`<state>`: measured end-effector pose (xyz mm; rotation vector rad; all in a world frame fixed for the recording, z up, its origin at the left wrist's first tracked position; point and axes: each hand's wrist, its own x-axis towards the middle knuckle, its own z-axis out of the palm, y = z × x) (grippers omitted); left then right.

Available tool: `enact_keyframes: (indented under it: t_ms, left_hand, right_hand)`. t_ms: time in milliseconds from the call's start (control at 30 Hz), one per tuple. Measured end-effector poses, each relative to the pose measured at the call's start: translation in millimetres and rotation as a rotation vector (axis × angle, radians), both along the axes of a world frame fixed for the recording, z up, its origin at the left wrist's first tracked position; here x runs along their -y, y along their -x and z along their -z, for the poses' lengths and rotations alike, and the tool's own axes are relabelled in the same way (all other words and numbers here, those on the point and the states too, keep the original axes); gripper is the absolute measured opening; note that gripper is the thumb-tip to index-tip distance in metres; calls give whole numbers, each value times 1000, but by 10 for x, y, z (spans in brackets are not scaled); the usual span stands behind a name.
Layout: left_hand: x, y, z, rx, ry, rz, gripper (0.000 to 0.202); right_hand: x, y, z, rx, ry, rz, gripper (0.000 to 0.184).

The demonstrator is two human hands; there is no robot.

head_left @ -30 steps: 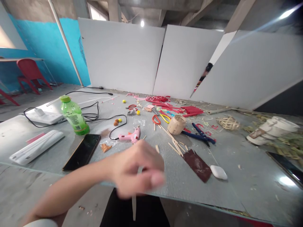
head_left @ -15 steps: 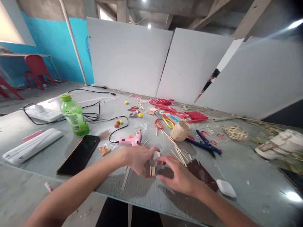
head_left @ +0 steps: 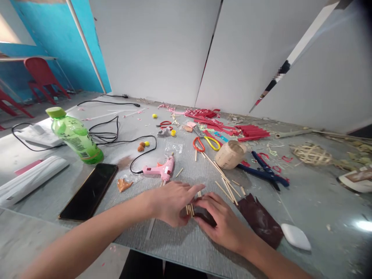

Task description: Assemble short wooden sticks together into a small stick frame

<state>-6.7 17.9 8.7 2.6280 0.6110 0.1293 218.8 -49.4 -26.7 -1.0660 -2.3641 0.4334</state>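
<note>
A small row of short wooden sticks (head_left: 190, 210) lies between my two hands, near the front of the table. My left hand (head_left: 174, 203) presses against the row's left side with curled fingers and thumb. From the right, my right hand (head_left: 222, 221) closes on the same sticks with its thumb and fingertips. Part of the row is hidden behind the fingers. Just beyond my left hand, a pink hot glue gun (head_left: 160, 170) rests on its side. Longer wooden sticks (head_left: 228, 188) and a dark brown torn sheet (head_left: 260, 221) lie beside my right hand.
Left are a black phone (head_left: 88, 192), a green bottle (head_left: 77, 137) and a white power strip (head_left: 39, 135). Farther back lie orange-and-yellow-handled scissors (head_left: 205, 143), a wooden cup (head_left: 230, 155), blue pliers (head_left: 266, 172) and red paper strips (head_left: 251, 131). A white case (head_left: 295, 236) sits right.
Both hands have come together, their fingers closing from either side on the short sticks. The row has tilted slightly. My view has tipped downward and moved closer to the table.
</note>
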Motion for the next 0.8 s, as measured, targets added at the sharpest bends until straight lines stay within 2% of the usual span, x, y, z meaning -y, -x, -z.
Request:
enact_keyframes:
  t_ms: [133,433,800]
  left_hand:
    - [-6,-9,40,20,-30,-15,97]
    - [6,-4,15,-9,-65,-13,93]
    - [9,-57,120,63,-94,-29,83]
  right_hand:
    - [-10,23,7,-16,-1,-5,38]
    - [-35,12,-23,-33,-19,-55,27]
    - [-67,-39,-19,-40,-58,-94,14]
